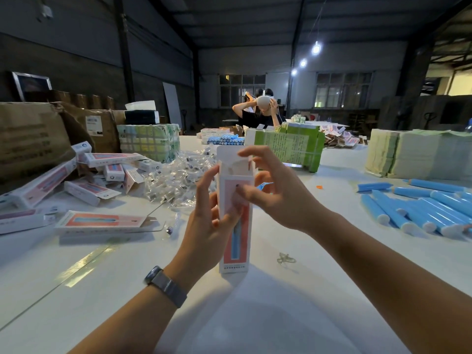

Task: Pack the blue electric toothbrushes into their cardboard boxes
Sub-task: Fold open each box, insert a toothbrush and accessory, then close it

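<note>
Box (236, 221) upright at bench (293, 315) centre, top flaps open. Left hand (207, 223) grips its side; right hand (268, 185) pinches front near top. Packed boxes (102, 221) heaped at 9 o'clock. Loose brushes (419, 208) piled at 3 o'clock; judged much left.

A box (236, 221) stands upright on the counter (281, 315), near centre, between both hands. Packed boxes (76, 185) lie left; wrapped brush heads (176, 180) lie behind; toothbrushes (421, 208) lie right; flat stacks (419, 154) lie far right.
</note>
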